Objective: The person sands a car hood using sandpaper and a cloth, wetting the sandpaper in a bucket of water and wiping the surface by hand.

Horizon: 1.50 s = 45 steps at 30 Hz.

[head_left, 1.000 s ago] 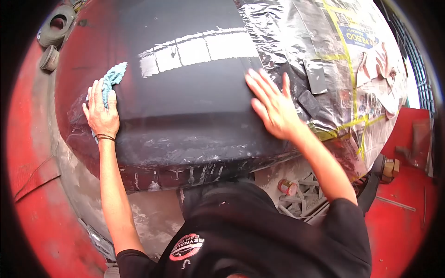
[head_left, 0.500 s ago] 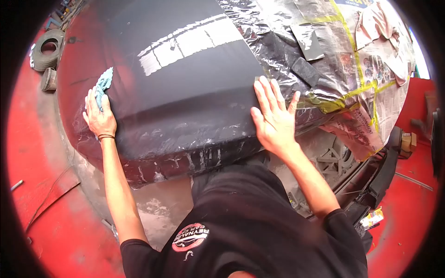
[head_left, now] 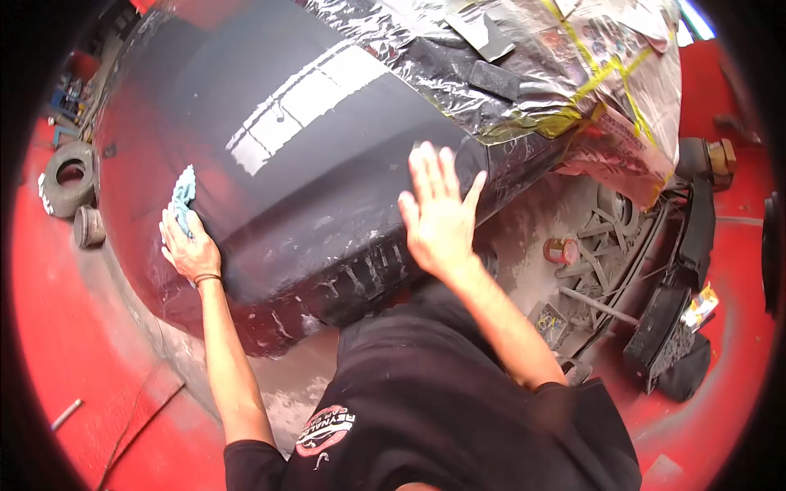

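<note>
A dark, shiny car panel [head_left: 327, 180] with reddish patches fills the middle of the view. My left hand [head_left: 190, 245] lies on its left part, over a light blue cloth [head_left: 184, 192] that sticks out past the fingers and is pressed against the surface. My right hand [head_left: 440, 213] is over the panel near its front right edge, fingers spread, with nothing in it. Whether its palm touches the surface cannot be made out.
Plastic sheeting [head_left: 409, 49] and taped newspaper [head_left: 622, 155] cover the upper right, with a black block [head_left: 494, 80] on top. Tires [head_left: 70, 178] stand at left. A red can [head_left: 561, 250] and metal parts [head_left: 602, 245] lie on the floor at right.
The view has turned and shifted. My right hand has moved left along the panel, away from the plastic-covered edge. My left hand stays on the cloth at the panel's left part.
</note>
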Motion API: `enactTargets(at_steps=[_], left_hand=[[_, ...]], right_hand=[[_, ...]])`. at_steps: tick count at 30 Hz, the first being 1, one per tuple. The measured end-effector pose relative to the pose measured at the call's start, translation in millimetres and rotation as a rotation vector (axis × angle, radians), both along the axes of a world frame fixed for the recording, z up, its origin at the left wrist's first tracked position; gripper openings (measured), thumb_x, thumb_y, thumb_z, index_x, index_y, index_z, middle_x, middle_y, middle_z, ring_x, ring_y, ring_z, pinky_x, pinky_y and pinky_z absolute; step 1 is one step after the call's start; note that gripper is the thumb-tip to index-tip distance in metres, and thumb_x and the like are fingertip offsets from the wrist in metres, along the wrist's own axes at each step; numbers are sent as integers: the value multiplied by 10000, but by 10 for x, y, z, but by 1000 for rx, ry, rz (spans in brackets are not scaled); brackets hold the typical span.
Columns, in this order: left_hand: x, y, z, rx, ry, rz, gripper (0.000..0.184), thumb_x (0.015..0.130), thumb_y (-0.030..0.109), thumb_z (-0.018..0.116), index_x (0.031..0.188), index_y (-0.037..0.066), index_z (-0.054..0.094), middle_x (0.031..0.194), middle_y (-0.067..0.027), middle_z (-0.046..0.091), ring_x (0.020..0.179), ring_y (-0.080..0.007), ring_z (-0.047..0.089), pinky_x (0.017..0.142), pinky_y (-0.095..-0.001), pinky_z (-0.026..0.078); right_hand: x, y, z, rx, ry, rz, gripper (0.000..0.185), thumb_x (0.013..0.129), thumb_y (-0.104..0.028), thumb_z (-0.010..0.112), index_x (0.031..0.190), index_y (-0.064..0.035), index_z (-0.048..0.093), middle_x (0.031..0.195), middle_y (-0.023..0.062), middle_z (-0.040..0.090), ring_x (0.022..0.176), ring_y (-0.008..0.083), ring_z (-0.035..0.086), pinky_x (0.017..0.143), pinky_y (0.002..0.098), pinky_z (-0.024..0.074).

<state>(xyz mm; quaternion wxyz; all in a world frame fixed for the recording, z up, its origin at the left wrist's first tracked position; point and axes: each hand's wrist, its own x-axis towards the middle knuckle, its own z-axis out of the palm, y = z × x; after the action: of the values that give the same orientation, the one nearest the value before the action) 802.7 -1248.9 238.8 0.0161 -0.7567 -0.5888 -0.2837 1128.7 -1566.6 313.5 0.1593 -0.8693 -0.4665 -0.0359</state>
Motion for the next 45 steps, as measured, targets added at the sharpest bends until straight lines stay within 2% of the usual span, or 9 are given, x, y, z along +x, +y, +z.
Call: enactTargets(at_steps=[6,14,19,22,26,29,32,36,45], left_hand=[[16,-2,-18,5,8,-4,635,1107,546,541,1632,189,528,1703,-77,515,1594,-329,438,1276,-672,281],[42,45,-76,73,-33,8,607,1076,524,593,1596,214,559,1671,-73,549,1573,-343,461,1254,-693,293],[14,120,-147,158,-3,6,606,1042,494,633,1499,96,644,1634,-97,588,1540,-342,493,1248,-628,316],[51,87,-90,126,-72,-12,581,1038,465,640,1496,108,632,1604,-101,614,1548,-335,487,1275,-606,290],[67,12,-10,55,-86,-16,585,1061,469,626,1543,143,574,1635,-78,578,1571,-324,464,1291,-673,240],[10,68,-95,32,-111,-34,583,1070,468,624,1563,163,560,1672,-76,534,1604,-328,415,1289,-719,211],[-66,89,-30,-23,-98,-92,587,1073,468,621,1571,166,555,1692,-80,510,1622,-320,387,1291,-739,193],[-295,423,-30,-72,-50,-17,576,1080,463,611,1571,167,555,1723,-70,473,1636,-312,367,1290,-751,187],[-758,854,-36,-135,-8,66,624,1103,498,568,1651,210,484,1752,-46,441,1635,-280,378,1297,-753,146]], right_hand=[[175,9,-50,-21,-247,-220,607,1145,-372,490,1695,-126,421,1780,62,386,1661,310,304,1231,852,103],[59,456,-126,-1,-131,-419,669,1160,-465,404,1711,-86,386,1815,116,307,1684,354,240,1245,840,46],[210,664,-18,-112,-266,-112,612,1181,-459,333,1741,-213,345,1815,-13,326,1684,237,261,1270,816,40],[-67,935,-173,-64,-266,-202,634,1178,-482,350,1729,-169,363,1823,43,303,1694,307,222,1277,804,28],[-1082,1461,-254,31,-241,130,640,1167,-486,393,1709,-146,396,1808,64,332,1684,338,244,1296,770,39],[-611,1260,32,-101,-243,303,606,1156,-437,436,1697,-167,410,1779,32,385,1674,241,281,1299,779,24],[-17,1230,86,-100,-267,135,562,1154,-371,455,1676,-166,434,1764,51,410,1664,281,304,1294,784,82],[-156,962,62,-195,-211,472,623,1162,-427,444,1728,-181,357,1805,60,335,1697,312,215,1298,768,20],[738,2279,397,-321,-220,664,613,1187,-429,349,1734,-153,343,1805,74,326,1696,282,217,1313,740,14]])
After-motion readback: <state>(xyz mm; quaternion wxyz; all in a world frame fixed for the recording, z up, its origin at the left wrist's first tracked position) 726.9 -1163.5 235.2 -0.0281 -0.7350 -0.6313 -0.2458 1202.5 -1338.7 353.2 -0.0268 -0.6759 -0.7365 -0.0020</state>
